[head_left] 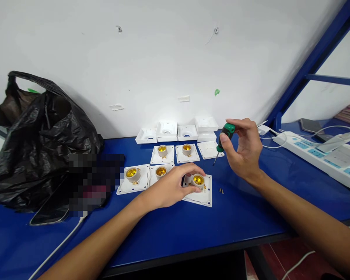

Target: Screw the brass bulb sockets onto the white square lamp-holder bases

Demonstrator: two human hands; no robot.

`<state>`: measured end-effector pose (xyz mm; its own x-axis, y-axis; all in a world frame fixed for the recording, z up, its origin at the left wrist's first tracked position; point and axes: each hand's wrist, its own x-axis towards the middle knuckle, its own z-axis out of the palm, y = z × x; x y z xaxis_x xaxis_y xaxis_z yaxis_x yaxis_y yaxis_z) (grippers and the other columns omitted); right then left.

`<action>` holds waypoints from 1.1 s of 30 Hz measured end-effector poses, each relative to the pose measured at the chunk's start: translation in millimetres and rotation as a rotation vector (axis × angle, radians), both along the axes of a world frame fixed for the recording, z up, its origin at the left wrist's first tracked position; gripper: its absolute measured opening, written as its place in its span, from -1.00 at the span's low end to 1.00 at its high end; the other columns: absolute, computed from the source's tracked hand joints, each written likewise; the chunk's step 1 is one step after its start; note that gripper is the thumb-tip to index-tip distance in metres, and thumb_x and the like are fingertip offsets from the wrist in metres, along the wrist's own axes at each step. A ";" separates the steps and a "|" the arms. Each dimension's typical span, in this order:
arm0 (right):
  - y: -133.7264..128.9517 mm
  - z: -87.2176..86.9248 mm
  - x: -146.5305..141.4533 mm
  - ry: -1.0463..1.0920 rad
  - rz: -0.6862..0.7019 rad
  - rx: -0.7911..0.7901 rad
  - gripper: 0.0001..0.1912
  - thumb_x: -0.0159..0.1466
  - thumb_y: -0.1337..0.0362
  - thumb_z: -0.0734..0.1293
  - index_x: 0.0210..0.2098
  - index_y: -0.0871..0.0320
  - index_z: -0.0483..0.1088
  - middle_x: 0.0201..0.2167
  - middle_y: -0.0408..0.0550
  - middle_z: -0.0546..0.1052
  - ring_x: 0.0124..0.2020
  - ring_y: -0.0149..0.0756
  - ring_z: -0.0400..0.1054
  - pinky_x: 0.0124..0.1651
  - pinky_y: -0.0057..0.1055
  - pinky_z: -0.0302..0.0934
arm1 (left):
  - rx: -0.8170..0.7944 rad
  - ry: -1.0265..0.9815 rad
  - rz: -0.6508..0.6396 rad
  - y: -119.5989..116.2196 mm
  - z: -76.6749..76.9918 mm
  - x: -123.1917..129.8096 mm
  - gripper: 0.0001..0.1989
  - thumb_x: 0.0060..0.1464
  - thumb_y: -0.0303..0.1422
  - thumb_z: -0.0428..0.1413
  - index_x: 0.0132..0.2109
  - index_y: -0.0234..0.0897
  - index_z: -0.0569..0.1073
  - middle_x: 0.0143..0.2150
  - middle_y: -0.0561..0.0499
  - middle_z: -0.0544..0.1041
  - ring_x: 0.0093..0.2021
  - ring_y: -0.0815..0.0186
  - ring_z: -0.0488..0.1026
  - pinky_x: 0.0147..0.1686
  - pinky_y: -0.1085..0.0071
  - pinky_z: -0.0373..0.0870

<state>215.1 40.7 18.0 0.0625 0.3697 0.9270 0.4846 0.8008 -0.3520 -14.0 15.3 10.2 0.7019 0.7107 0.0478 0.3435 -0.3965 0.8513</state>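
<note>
My left hand has its thumb and fingers around a lamp socket with a gold-coloured threaded inside, which sits on a square white base plate. Between thumb and fingers of my right hand is a screwdriver with a green and black handle. Its tip points down at the table, apart from the plate. Two or so small dark screws lie just right of that plate. Other plates with sockets stand to the left and behind, one partly hidden by my left hand.
White square covers are stacked along the wall, with a bare white plate before them. A black plastic bag and a phone with a cable occupy the left. At the right lies a white power strip with cords on the blue table.
</note>
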 end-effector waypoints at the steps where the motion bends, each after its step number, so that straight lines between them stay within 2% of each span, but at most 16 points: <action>1: 0.3 0.0 0.2 -0.001 -0.002 0.004 -0.66 0.34 0.32 0.40 0.09 -0.03 0.43 -0.29 -0.16 0.36 -0.29 -0.30 0.31 -0.18 -0.23 0.26 | -0.009 0.003 -0.008 0.4 0.1 -0.8 -0.71 0.19 -0.40 0.28 0.05 -0.13 0.53 0.02 0.02 0.57 -0.01 0.20 0.46 -0.13 0.33 0.38; 9: 1.4 1.0 1.7 0.008 -0.013 0.020 -0.66 0.34 0.33 0.39 0.09 -0.04 0.43 -0.28 -0.15 0.36 -0.29 -0.28 0.31 -0.19 -0.23 0.26 | -0.054 -0.004 -0.043 1.9 3.2 -3.7 -0.70 0.22 -0.42 0.24 0.09 -0.12 0.53 0.09 0.03 0.58 0.09 0.19 0.47 0.02 0.29 0.36; 13: -0.2 1.2 1.1 0.010 -0.007 0.000 -0.66 0.34 0.33 0.39 0.09 -0.04 0.43 -0.28 -0.15 0.36 -0.29 -0.28 0.31 -0.19 -0.23 0.26 | -0.060 0.044 -0.067 2.6 6.2 -5.0 -0.69 0.22 -0.43 0.25 0.09 -0.12 0.52 0.10 0.03 0.57 0.06 0.19 0.48 -0.02 0.31 0.37; 22: -0.6 1.1 1.3 0.023 0.015 -0.024 -0.64 0.33 0.35 0.40 0.10 -0.05 0.44 -0.27 -0.16 0.37 -0.29 -0.30 0.31 -0.17 -0.23 0.25 | 0.029 0.083 -0.089 2.4 1.5 -4.1 -0.70 0.17 -0.44 0.28 0.04 -0.14 0.51 0.02 0.01 0.57 -0.04 0.19 0.50 -0.08 0.30 0.41; 28: -6.4 3.1 -0.6 0.027 0.103 -0.086 -0.65 0.33 0.36 0.40 0.09 -0.02 0.43 -0.29 -0.16 0.37 -0.31 -0.31 0.30 -0.24 -0.26 0.25 | 0.085 0.038 -0.109 -2.8 2.1 -3.2 -0.68 0.13 -0.51 0.24 0.02 -0.15 0.48 0.02 0.03 0.55 -0.06 0.25 0.51 -0.04 0.33 0.42; 33: -9.4 0.4 -2.4 -0.111 0.129 -0.124 -0.65 0.32 0.37 0.41 0.08 0.01 0.40 -0.28 -0.16 0.39 -0.32 -0.32 0.30 -0.23 -0.25 0.26 | 0.141 0.049 -0.046 -8.5 -2.0 -0.2 -0.67 0.13 -0.38 0.35 -0.01 -0.15 0.44 0.00 0.04 0.53 -0.05 0.24 0.49 -0.05 0.34 0.41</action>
